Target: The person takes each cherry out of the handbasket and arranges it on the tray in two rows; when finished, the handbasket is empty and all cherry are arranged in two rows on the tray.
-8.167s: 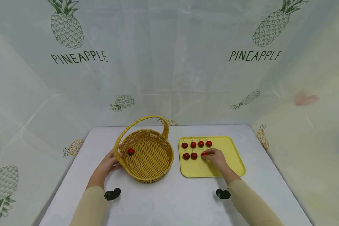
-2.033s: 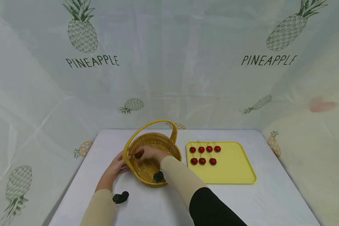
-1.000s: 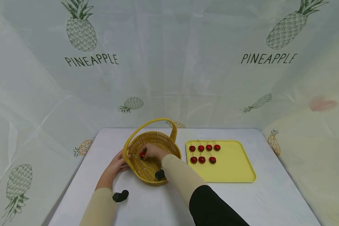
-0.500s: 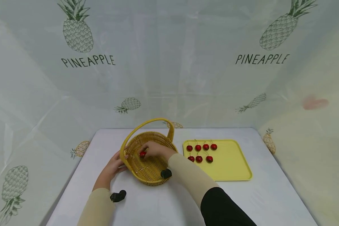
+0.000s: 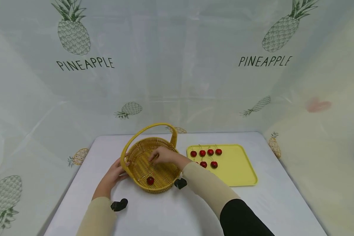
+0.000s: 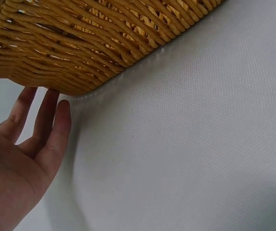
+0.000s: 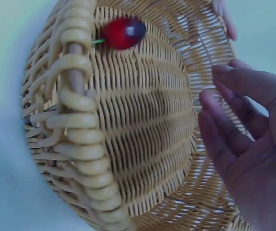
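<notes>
A yellow wicker basket [image 5: 162, 173] with a tall arched handle stands on the table. One red cherry [image 5: 150, 180] lies inside it near the front wall, its green stem showing in the right wrist view. At the basket's left side, my left hand [image 5: 114, 173] holds the rim, thumb over the edge and fingers along the outer wall, as the left wrist view shows. My right hand [image 5: 165, 155] hovers inside the basket with loosely bent fingers and nothing between them, apart from the cherry. To the right, several cherries [image 5: 210, 152] sit in two rows on a yellow tray [image 5: 236, 170].
The white table [image 5: 153, 216] ends at a back edge just behind the basket and tray. A pale curtain [image 5: 177, 75] printed with pineapples hangs behind and at the sides. My right forearm [image 5: 212, 186] crosses in front of the tray's near left corner.
My right hand has moved from the tray into the basket, pinched the cherry and let it go. The cherry now lies nearer the front of the basket. My left hand stays at the rim.
</notes>
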Motion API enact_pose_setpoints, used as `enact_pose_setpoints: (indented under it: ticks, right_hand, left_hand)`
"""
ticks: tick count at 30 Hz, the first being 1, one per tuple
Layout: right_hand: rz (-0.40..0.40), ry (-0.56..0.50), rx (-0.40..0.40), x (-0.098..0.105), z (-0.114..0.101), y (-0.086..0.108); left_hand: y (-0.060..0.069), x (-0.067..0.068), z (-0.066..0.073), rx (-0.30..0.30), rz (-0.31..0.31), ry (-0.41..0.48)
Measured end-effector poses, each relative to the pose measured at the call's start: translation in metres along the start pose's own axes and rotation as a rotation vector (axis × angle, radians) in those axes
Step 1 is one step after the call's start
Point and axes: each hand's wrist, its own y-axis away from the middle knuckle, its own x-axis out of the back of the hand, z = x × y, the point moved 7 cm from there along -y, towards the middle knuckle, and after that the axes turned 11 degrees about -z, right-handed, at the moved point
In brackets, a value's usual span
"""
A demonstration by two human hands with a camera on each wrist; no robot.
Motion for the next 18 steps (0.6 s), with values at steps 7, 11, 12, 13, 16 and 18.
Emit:
enact_pose_setpoints:
  ticks: [7,11,12,13,16,18]
  right_hand:
    - [-0.122,0.036,-0.043,-0.017,0.010,-0.003]
    - [-0.141,0.052,-0.064,-0.025,0.012,-0.007]
    - [-0.144,0.060,-0.068,-0.026,0.013,-0.009]
    - [-0.148,0.067,-0.070,-0.027,0.013,-0.010]
    - [-0.160,0.082,-0.077,-0.031,0.014,-0.013]
    - [-0.170,0.090,-0.090,-0.034,0.013,-0.012]
  left_hand:
    - [-0.001,0.002,-0.001,0.006,-0.002,-0.001]
    - [-0.001,0.003,-0.001,0.002,0.001,0.001]
    - [-0.001,0.003,-0.001,0.003,0.002,0.001]
    - [-0.001,0.003,-0.002,0.005,0.004,-0.001]
    - [-0.002,0.003,-0.002,0.010,0.008,0.005]
    - [-0.002,0.004,-0.004,0.010,0.012,0.005]
